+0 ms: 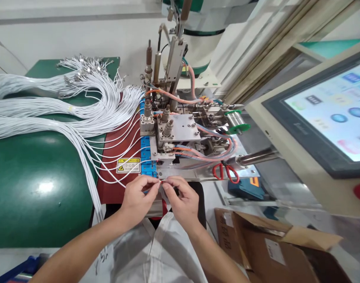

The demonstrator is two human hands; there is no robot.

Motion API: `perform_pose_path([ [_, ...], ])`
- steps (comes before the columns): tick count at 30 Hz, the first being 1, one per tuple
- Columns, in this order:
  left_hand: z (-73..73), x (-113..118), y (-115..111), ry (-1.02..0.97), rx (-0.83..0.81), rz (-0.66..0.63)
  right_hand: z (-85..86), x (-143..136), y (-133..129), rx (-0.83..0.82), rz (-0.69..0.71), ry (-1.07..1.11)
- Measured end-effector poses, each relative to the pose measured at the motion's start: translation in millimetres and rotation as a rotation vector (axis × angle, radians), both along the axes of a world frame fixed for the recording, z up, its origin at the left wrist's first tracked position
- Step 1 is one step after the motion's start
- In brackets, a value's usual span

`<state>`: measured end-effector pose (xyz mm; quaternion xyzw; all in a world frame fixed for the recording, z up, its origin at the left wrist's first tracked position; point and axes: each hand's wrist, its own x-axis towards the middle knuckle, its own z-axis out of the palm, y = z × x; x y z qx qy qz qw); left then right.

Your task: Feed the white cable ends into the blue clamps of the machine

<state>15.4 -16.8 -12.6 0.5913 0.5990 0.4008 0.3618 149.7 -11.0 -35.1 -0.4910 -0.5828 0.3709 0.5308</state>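
Observation:
My left hand [141,198] is closed in a pinch just in front of the machine's near edge. A white cable [116,181] runs from the left into its fingers. My right hand [182,200] is also pinched, its fingertips almost meeting those of the left. A tiny reddish bit shows between the fingertips, too small to name. Just beyond the hands is a row of blue cable holders [148,169] along the machine's left side, with several white cables leading into it. The bench machine [180,127] has metal plates, cylinders and air tubes.
Bundles of white cables [50,106] lie across the green table [44,188]. Red-handled scissors [226,171] rest at the machine's front right, near a wire spool [235,120]. A touchscreen panel [330,102] juts in from the right, above an open cardboard box [265,247].

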Motion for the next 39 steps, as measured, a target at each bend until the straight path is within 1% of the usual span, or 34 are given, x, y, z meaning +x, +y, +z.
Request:
perform_pose_path([
  [5, -4.6, 1.9, -1.7, 0.000, 0.038, 0.026, 1.0, -6.9, 1.3, -0.106, -0.029, 0.064],
  [8, -6.0, 2.0, -1.8, 0.020, 0.085, 0.060, 1.6, -10.6, 0.5, -0.112, -0.049, 0.071],
  [10, -6.4, 1.1, -1.7, 0.054, 0.132, 0.059, 3.0, -10.7, 0.7, -0.021, -0.075, 0.001],
  [12, -6.9, -0.5, -1.5, 0.117, 0.198, 0.029, 5.6, -8.3, 2.1, 0.172, -0.094, -0.176],
  [14, -7.8, -2.0, -1.7, 0.187, 0.256, -0.028, 8.7, -4.7, 4.1, 0.388, -0.090, -0.385],
  [15, -8.2, -2.4, -1.9, 0.209, 0.264, -0.059, 9.8, -3.0, 5.1, 0.459, -0.084, -0.450],
  [16, -8.4, -2.6, -2.2, 0.218, 0.250, -0.078, 10.2, -1.6, 5.8, 0.486, -0.087, -0.468],
  [17, -8.5, -2.6, -2.3, 0.207, 0.218, -0.075, 9.8, -0.6, 6.1, 0.466, -0.106, -0.438],
  [18, -8.2, -2.3, -2.4, 0.177, 0.169, -0.049, 8.4, 0.0, 6.1, 0.404, -0.138, -0.374],
  [20, -7.0, -1.3, -2.1, 0.080, 0.042, 0.031, 3.3, 0.0, 5.1, 0.202, -0.187, -0.205],
  [21, -6.2, -0.8, -1.6, 0.028, -0.020, 0.064, 0.3, -0.3, 4.3, 0.092, -0.175, -0.127],
  [23, -4.8, 0.1, -0.5, -0.052, -0.117, 0.081, -4.4, -1.4, 3.0, -0.085, -0.084, -0.013],
  [25, -4.6, 0.6, 0.5, -0.084, -0.166, 0.075, -5.4, -3.0, 2.7, -0.172, 0.003, 0.041],
  [27, -5.7, 0.9, 1.0, -0.095, -0.178, 0.071, -2.8, -5.4, 3.5, -0.206, 0.021, 0.060],
  [32, -9.0, 0.8, -0.2, -0.143, -0.166, 0.058, 4.0, -12.9, 6.0, -0.275, -0.006, 0.132],
  [36, -4.6, 0.2, -0.3, -0.218, -0.223, 0.078, 2.0, -14.2, 3.0, -0.202, -0.021, 0.047],
  [39, -1.2, -0.7, 1.4, -0.298, -0.279, 0.080, -0.7, -10.6, 0.0, -0.146, 0.039, -0.056],
])
